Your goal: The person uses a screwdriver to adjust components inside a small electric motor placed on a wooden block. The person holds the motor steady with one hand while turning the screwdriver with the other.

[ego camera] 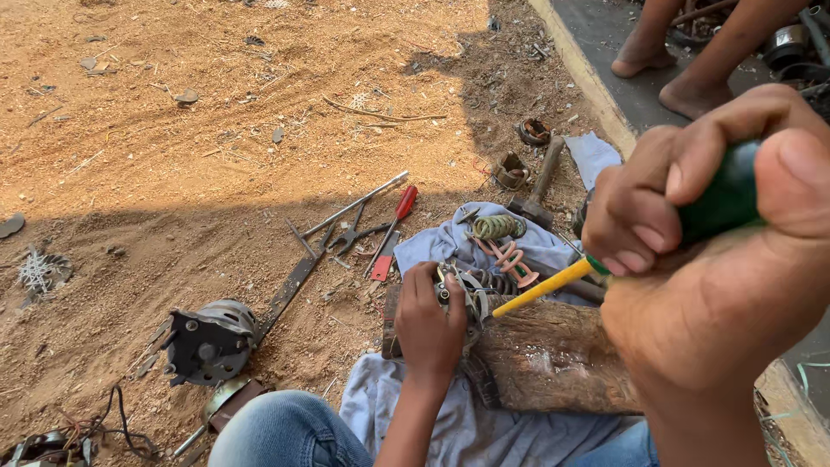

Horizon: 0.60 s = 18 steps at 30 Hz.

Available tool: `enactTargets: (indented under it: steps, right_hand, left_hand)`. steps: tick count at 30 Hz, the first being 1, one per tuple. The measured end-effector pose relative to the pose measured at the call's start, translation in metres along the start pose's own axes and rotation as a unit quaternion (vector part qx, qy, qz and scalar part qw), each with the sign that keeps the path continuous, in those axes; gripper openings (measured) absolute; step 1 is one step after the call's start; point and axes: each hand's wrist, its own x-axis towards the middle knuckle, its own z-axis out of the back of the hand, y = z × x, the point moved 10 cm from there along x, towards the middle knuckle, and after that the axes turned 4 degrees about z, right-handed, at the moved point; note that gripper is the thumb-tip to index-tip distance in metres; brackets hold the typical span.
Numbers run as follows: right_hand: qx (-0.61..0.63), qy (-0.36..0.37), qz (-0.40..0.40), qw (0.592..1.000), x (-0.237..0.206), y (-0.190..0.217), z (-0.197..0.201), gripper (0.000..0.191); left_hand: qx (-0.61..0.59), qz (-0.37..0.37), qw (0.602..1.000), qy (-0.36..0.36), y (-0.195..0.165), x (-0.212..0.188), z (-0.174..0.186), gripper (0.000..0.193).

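My left hand [430, 324] presses a small metal motor part with copper windings [471, 290] onto a wooden log [553, 355]. My right hand [718, 251], close to the camera, grips the green handle of a screwdriver [718, 203]. Its yellow shaft [545, 288] slants down to the left, and the tip meets the motor part.
A grey-blue cloth [458, 424] lies under the log with copper coils [499, 227] on it. On the sandy ground are a red-handled screwdriver [393, 227], pliers [354, 235], a metal rod [354, 205], a hammer [538, 186] and a motor housing [207, 342]. Another person's bare feet [670, 73] stand at the top right.
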Motion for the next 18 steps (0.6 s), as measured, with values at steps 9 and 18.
enactTargets:
  steps: [9, 18]
  right_hand:
    - [0.029, 0.299, -0.116, 0.947, -0.001, -0.007, -0.018, 0.036]
    - [-0.01, 0.221, -0.026, 0.975, -0.024, 0.046, 0.038, 0.038]
  left_hand:
    - [0.046, 0.007, 0.996, 0.071, -0.003, 0.005, -0.008, 0.024]
    - [-0.005, -0.125, 0.992, 0.005, -0.093, -0.006, 0.044, 0.054]
